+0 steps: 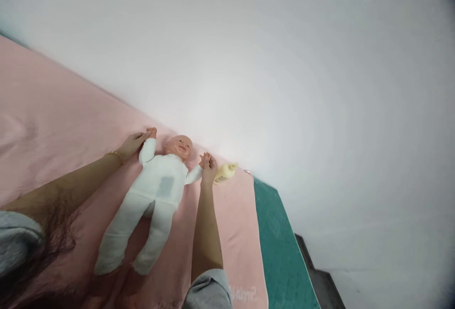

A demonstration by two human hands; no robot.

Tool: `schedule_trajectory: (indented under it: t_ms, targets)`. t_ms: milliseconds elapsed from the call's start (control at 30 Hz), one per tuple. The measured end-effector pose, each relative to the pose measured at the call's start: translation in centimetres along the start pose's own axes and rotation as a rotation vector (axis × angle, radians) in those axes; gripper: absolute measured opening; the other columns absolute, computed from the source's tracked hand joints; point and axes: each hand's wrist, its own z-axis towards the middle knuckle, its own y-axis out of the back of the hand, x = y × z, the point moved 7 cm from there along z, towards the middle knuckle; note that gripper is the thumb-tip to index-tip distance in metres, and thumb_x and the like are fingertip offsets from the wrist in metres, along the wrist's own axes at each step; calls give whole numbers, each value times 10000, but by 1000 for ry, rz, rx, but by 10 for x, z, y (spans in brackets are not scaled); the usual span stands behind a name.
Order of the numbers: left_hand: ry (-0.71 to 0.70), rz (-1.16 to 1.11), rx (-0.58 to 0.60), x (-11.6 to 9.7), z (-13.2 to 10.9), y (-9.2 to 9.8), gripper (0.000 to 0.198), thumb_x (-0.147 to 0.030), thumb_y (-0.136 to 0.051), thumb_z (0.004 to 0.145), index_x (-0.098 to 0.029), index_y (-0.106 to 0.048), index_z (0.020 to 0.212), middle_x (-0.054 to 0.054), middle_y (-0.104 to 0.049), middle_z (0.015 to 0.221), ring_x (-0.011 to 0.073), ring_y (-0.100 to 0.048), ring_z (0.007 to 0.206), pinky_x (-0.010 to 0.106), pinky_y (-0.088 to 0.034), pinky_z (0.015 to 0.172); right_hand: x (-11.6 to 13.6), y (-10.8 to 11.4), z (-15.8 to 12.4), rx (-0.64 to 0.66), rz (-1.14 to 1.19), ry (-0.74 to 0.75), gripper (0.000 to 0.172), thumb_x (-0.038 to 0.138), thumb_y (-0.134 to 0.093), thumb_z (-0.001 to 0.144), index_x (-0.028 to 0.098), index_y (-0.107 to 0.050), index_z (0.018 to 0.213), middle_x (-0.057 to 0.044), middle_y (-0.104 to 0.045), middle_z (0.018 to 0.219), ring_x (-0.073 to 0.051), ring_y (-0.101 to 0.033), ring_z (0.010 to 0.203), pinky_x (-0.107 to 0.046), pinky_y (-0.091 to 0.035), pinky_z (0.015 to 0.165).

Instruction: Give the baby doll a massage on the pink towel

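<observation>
White-clad doll (156,169): face up on pink cloth (238,233), head toward one o'clock. Left hand (133,144): nine o'clock from its head, fingers clamped on one doll hand. Right hand (210,168): four o'clock, fingers clamped on the other. Yellowish container (226,172): just beside, three o'clock.

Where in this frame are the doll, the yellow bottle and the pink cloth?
Doll (153,176): head view, on the white-clothed torso.
Yellow bottle (225,173): head view, on the middle of its body.
Pink cloth (64,114): head view, on a bare stretch.
</observation>
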Motion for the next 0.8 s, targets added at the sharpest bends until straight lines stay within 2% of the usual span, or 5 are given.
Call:
schedule_trajectory:
  t_ms: [100,200,400,567,800]
  targets:
    - [-29,56,-82,-10,-13,11,425,-473,-555,999,-62,-636,927,52,-657,821,133,-596,731,246,-501,661,-15,3,-18,33,24,-72,372,408,-629,966,156,-618,1241,-86,-647,1233,-229,-655,1067,-426,-569,912]
    - [-119,121,-120,-30,-31,23,439,-387,-555,999,30,-595,1131,133,-680,1101,117,-608,943,226,-490,838,-30,12,-41,62,56,-120,396,415,-568,967,157,-619,1263,-92,-685,1229,-212,-662,1111,-382,-537,968]
    - [-308,277,-130,-61,-101,48,608,-437,-746,874,-36,-561,1293,101,-654,1242,158,-622,1077,250,-477,956,-38,43,-97,34,64,-105,477,396,-571,905,164,-595,1321,-126,-669,1313,-241,-691,1114,-401,-527,991]
    - [-202,537,-278,-34,-160,74,539,-365,-773,846,-162,-595,1313,64,-677,1166,205,-638,1007,298,-493,892,-62,45,-163,6,57,-296,551,415,-583,892,167,-563,1384,-136,-653,1346,-253,-657,1186,-412,-524,1013]
    - [12,726,-122,2,-187,73,527,-384,-711,857,-163,-587,1319,118,-703,1120,328,-659,1016,427,-523,879,-87,28,-208,145,-31,-449,548,391,-560,912,185,-543,1419,-136,-684,1300,-265,-675,1158,-418,-519,1001]
